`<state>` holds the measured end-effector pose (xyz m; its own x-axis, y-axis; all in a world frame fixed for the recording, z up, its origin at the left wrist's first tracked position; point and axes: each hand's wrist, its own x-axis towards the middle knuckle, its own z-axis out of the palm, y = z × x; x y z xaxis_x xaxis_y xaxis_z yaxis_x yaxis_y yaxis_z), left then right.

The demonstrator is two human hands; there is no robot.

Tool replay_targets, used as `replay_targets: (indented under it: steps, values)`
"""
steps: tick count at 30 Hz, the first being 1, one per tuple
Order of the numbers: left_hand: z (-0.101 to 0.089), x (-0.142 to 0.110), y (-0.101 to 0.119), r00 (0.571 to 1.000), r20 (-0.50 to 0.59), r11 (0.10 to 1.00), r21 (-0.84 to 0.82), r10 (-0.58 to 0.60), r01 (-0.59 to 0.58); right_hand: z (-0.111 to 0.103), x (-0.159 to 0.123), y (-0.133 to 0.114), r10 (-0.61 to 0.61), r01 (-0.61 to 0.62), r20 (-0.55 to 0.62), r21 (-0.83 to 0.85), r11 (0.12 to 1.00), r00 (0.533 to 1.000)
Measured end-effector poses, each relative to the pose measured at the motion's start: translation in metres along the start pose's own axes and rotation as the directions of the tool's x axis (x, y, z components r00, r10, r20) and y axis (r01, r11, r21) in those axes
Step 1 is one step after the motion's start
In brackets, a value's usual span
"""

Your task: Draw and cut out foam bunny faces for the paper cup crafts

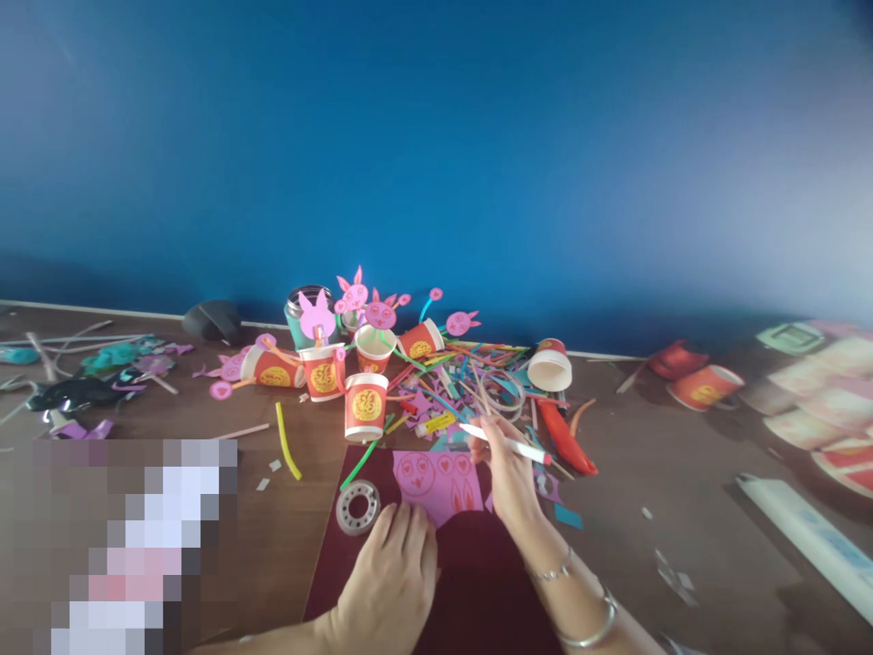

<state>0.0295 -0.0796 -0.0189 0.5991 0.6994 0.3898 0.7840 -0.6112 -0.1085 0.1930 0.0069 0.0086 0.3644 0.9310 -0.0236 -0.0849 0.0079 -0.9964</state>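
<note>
A sheet of pink paper [436, 482] lies on a dark maroon board [470, 582]. Drawn on it in red are a round face, small circles with hearts and a pair of long ears. My left hand [396, 573] rests on the board, its fingers lying at the paper's lower left edge. In my right hand [506, 473], over the paper's right side, is a white marker [515, 445] with a red end. A roll of tape [358, 508], grey-white, lies left of the paper. Just behind the board stands a red paper cup [366, 407] with a yellow emblem.
More red cups [323, 373] with pink rabbit faces [317, 316] cluster at the back near the blue wall [436, 164]. Straws and scraps are heaped behind my right hand. A red pouch-like thing [567, 439] lies to its right. A white power strip [805, 537] crosses the far right.
</note>
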Motion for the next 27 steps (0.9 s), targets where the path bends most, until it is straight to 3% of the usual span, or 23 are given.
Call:
replay_targets:
  steps: [3,10,16,21,27]
  values:
    - [-0.003,0.000,0.000,1.000,0.028,1.000,0.014,0.004,-0.004,-0.001,0.000,-0.001,-0.017,0.018,0.025,-0.008,1.000,1.000]
    - [-0.001,0.000,0.000,0.998,0.056,1.000,0.005,0.011,-0.012,-0.002,0.001,0.012,0.119,-0.110,0.190,-0.057,0.992,0.974]
    - [0.001,-0.001,0.000,0.996,0.088,1.000,0.006,0.024,-0.025,0.000,0.002,0.010,0.073,-0.008,0.276,-0.230,0.973,0.958]
    - [0.000,0.000,0.000,0.994,0.107,1.000,0.007,0.030,-0.031,0.003,0.002,0.006,0.036,0.059,0.289,-0.312,0.948,0.957]
    - [-0.001,0.000,-0.001,0.997,0.068,0.999,0.031,0.038,-0.040,0.001,0.005,0.010,0.131,-0.088,0.231,-0.188,0.978,0.964]
